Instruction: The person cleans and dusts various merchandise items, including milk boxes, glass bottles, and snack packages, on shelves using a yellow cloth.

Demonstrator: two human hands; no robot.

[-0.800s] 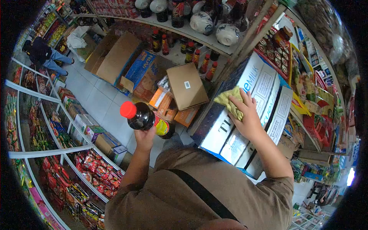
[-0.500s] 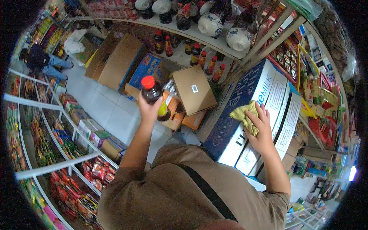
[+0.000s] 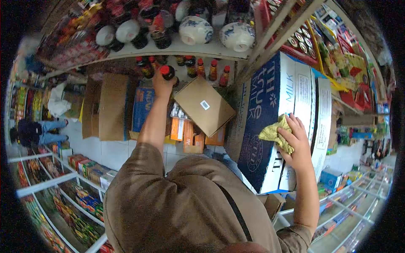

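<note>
My left hand (image 3: 161, 85) reaches to the lower shelf and is closed round a dark bottle with a red cap (image 3: 167, 72). Other red-capped bottles (image 3: 212, 71) stand on that shelf beside it. On top of the large blue and white milk carton (image 3: 265, 114) rests my right hand (image 3: 296, 141), its fingers holding a yellow-green cloth (image 3: 278, 134) against the carton. A closed brown box (image 3: 204, 110) with a white label lies tilted between my two arms.
White bowls (image 3: 196, 30) and bottles fill the upper shelf (image 3: 177, 51). Open cardboard boxes (image 3: 113, 107) and orange boxes (image 3: 194, 141) stand below. Snack racks (image 3: 46, 185) are at lower left. Another person (image 3: 36, 131) is at far left.
My left hand has moved forward with the bottle, from over the floor to the lower shelf. The view has turned. My right hand remains on the carton with the cloth.
</note>
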